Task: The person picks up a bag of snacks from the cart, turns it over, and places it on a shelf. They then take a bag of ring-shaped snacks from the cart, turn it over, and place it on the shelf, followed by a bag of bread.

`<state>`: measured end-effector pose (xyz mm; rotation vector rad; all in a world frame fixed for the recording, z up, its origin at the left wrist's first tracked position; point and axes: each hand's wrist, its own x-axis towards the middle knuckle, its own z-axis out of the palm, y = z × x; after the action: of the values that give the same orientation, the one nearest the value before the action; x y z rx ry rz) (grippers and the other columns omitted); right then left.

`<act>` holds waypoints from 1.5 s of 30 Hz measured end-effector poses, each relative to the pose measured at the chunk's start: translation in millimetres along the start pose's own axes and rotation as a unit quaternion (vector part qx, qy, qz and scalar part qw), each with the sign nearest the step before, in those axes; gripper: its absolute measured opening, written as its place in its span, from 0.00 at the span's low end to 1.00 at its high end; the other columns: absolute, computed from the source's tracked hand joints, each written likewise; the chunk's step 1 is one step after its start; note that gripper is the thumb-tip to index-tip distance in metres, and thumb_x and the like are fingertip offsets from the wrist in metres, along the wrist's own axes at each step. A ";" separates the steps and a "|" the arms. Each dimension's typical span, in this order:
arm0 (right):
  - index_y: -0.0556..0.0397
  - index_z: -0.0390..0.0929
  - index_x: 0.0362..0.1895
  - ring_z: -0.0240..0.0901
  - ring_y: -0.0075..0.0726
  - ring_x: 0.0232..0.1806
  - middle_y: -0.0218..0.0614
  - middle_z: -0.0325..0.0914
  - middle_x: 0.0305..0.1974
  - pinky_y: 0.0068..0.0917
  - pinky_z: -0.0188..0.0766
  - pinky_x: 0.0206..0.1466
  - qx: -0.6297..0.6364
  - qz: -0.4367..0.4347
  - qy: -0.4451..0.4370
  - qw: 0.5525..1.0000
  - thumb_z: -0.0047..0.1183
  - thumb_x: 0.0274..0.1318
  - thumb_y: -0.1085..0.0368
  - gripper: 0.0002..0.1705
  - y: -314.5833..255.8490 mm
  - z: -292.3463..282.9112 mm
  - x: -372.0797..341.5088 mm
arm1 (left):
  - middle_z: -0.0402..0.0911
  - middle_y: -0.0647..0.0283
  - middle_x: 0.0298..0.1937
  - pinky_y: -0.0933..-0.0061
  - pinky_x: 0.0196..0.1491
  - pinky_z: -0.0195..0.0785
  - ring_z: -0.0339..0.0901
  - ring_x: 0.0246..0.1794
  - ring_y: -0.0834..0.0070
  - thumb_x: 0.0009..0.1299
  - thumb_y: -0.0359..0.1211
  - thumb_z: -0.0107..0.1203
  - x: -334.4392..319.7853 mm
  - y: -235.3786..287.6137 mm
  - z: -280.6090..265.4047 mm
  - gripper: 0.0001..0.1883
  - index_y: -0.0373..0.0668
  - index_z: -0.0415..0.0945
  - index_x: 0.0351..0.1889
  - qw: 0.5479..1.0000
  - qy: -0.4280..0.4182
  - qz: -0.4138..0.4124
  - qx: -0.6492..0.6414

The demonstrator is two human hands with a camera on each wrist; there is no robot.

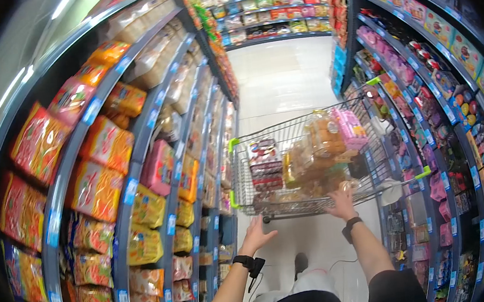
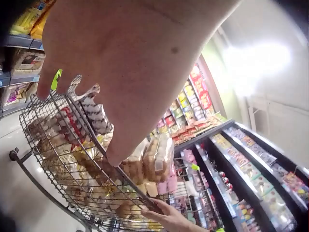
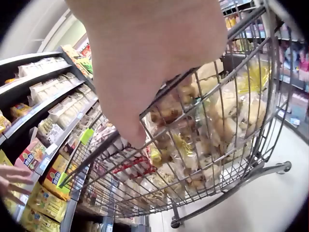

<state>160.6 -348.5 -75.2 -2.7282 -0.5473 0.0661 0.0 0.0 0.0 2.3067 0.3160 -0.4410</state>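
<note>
A wire shopping cart (image 1: 294,212) with green corner pieces stands sideways before me in the aisle. My right hand (image 1: 341,204) grips its near top rim; in the right wrist view the thumb lies over the rim bar. Off the cart's near left corner, my left hand (image 1: 256,237) hangs with spread fingers and holds nothing. In the cart lie clear bags of bread-like food (image 1: 317,138), a pink package (image 1: 350,128) and red-and-white patterned packs (image 1: 265,163). The right wrist view shows more bagged food (image 3: 222,113) through the wires.
Shelves of bagged snacks (image 1: 97,188) line the left side, close to the cart's end. On the right, shelves with toys and small packaged goods (image 1: 424,104) stand against the cart's other end. Pale floor (image 1: 278,77) runs to packed shelves (image 1: 269,8) at the back.
</note>
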 end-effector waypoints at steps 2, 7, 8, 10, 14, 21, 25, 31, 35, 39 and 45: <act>0.43 0.82 0.52 0.65 0.45 0.63 0.39 0.78 0.52 0.56 0.36 0.74 0.020 0.028 -0.055 0.998 0.61 0.47 0.36 0.34 -48.8 4.2 -34.5 | 0.47 0.41 0.77 0.50 0.72 0.52 0.44 0.77 0.44 0.57 0.54 0.68 -13.7 -15.5 -3.5 0.55 0.39 0.50 0.76 0.995 0.030 -0.018 0.093; 0.43 0.84 0.47 0.68 0.46 0.57 0.36 0.80 0.45 0.55 0.39 0.72 0.046 0.038 -0.022 0.998 0.60 0.48 0.35 0.31 24.2 -15.5 9.9 | 0.49 0.47 0.77 0.48 0.72 0.51 0.44 0.78 0.48 0.57 0.52 0.67 102.9 57.6 46.1 0.53 0.47 0.49 0.77 0.972 0.101 0.063 0.202; 0.44 0.84 0.47 0.68 0.47 0.57 0.37 0.79 0.48 0.55 0.38 0.73 0.065 0.033 -0.025 0.997 0.58 0.48 0.34 0.32 21.9 -15.3 7.1 | 0.50 0.50 0.77 0.46 0.72 0.51 0.44 0.78 0.50 0.58 0.50 0.67 104.2 56.1 52.2 0.52 0.50 0.49 0.77 0.961 0.082 0.070 0.253; 0.44 0.84 0.46 0.68 0.46 0.57 0.37 0.79 0.48 0.55 0.38 0.72 0.062 0.028 -0.022 0.997 0.58 0.49 0.34 0.32 18.0 -16.5 4.3 | 0.56 0.55 0.75 0.40 0.69 0.54 0.47 0.78 0.55 0.59 0.46 0.66 107.4 50.2 65.8 0.47 0.54 0.54 0.75 0.950 0.040 0.059 0.304; 0.42 0.84 0.45 0.68 0.45 0.53 0.35 0.78 0.42 0.53 0.42 0.70 0.066 0.013 0.025 0.997 0.56 0.55 0.38 0.25 18.9 -11.1 -21.4 | 0.67 0.57 0.67 0.43 0.64 0.62 0.53 0.75 0.55 0.62 0.44 0.63 91.0 35.8 94.4 0.31 0.53 0.70 0.65 0.968 0.113 0.063 0.215; 0.40 0.85 0.42 0.68 0.45 0.53 0.35 0.77 0.38 0.54 0.45 0.68 0.046 0.008 0.050 0.998 0.53 0.60 0.49 0.15 19.3 -4.9 -87.8 | 0.82 0.57 0.45 0.48 0.53 0.71 0.72 0.56 0.52 0.69 0.44 0.53 57.5 34.4 107.3 0.14 0.50 0.85 0.42 0.981 0.124 0.028 0.149; 0.37 0.86 0.39 0.68 0.46 0.52 0.36 0.78 0.38 0.54 0.44 0.69 0.039 0.016 0.053 0.998 0.52 0.60 0.49 0.14 15.9 -6.6 -134.0 | 0.82 0.55 0.43 0.51 0.52 0.72 0.73 0.53 0.51 0.69 0.46 0.52 23.2 33.7 123.3 0.16 0.48 0.86 0.41 0.984 0.082 0.025 0.156; 0.36 0.87 0.37 0.69 0.49 0.49 0.34 0.79 0.38 0.54 0.47 0.65 -0.001 0.003 0.046 0.999 0.52 0.60 0.47 0.15 22.8 0.8 -214.1 | 0.82 0.53 0.41 0.52 0.51 0.72 0.73 0.52 0.50 0.68 0.45 0.53 -63.3 26.8 163.1 0.16 0.48 0.86 0.41 0.987 0.091 0.025 0.134; 0.36 0.87 0.38 0.69 0.48 0.50 0.34 0.80 0.38 0.54 0.48 0.63 0.029 0.021 0.030 0.999 0.52 0.59 0.46 0.15 26.6 1.5 -277.8 | 0.81 0.54 0.40 0.52 0.50 0.73 0.73 0.49 0.49 0.68 0.45 0.54 -123.4 11.6 194.1 0.14 0.48 0.85 0.39 0.981 0.141 0.074 0.113; 0.33 0.87 0.42 0.68 0.52 0.56 0.38 0.79 0.41 0.58 0.43 0.68 0.036 0.022 -0.051 0.998 0.52 0.60 0.44 0.17 22.3 -6.1 -324.3 | 0.81 0.60 0.44 0.55 0.53 0.72 0.73 0.52 0.54 0.66 0.39 0.58 -179.5 -16.2 223.2 0.12 0.50 0.84 0.44 0.988 0.104 0.079 0.083; 0.32 0.87 0.41 0.71 0.47 0.54 0.35 0.81 0.40 0.54 0.47 0.66 0.020 0.032 -0.082 0.996 0.51 0.60 0.43 0.17 0.6 -22.4 -401.7 | 0.60 0.51 0.73 0.50 0.65 0.63 0.57 0.71 0.46 0.59 0.41 0.64 -293.6 -26.8 285.4 0.38 0.52 0.66 0.69 0.966 0.166 0.108 0.168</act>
<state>-207.8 -509.8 -64.1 -2.7156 -0.4984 0.3161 -338.8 -214.9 -86.0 2.7144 0.1537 0.0091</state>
